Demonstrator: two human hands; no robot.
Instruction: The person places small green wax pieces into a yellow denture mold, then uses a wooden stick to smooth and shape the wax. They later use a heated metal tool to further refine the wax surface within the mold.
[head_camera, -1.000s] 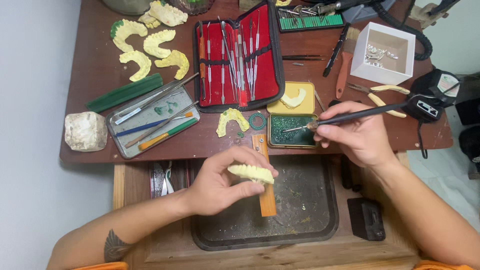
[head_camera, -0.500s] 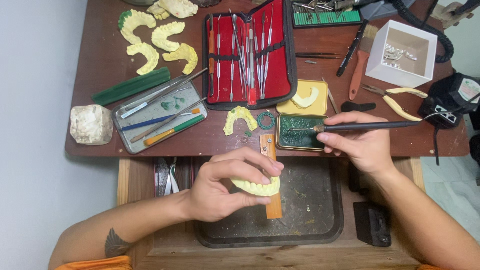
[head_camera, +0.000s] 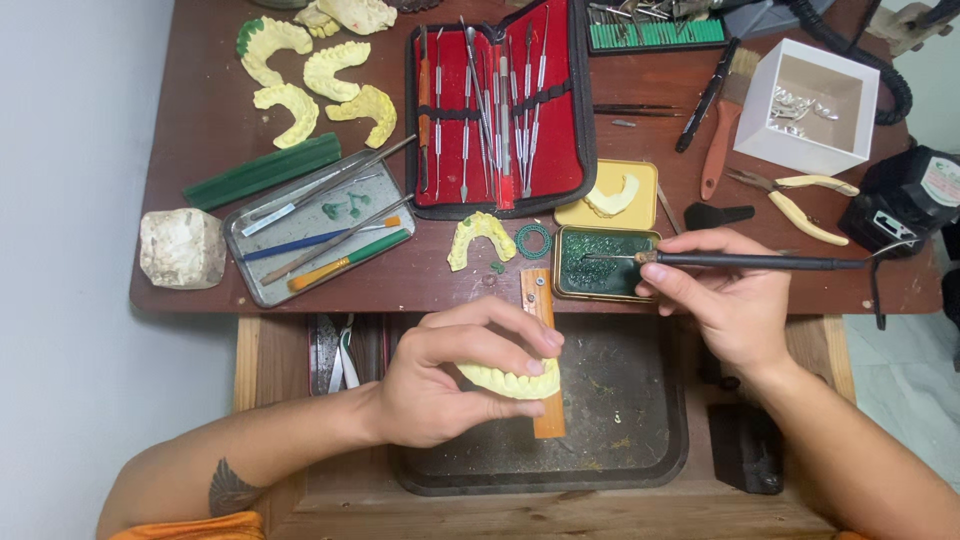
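Now L hand (head_camera: 440, 395) fingers clench yellow dental cast (head_camera: 508, 381); R hand (head_camera: 730, 300) fingers grip black wax tool (head_camera: 745, 261), tip in green wax tin (head_camera: 605, 264).

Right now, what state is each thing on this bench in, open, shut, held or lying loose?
Red instrument case: open, tools strapped in.
Small tin of green wax: open, tool tip in it.
Black-handled tool: held in right hand.
Yellow dental cast: gripped in left hand.
White box: open.
Pliers: lying loose.

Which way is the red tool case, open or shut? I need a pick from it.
Open: the red tool case lies spread flat, metal instruments showing under its straps.
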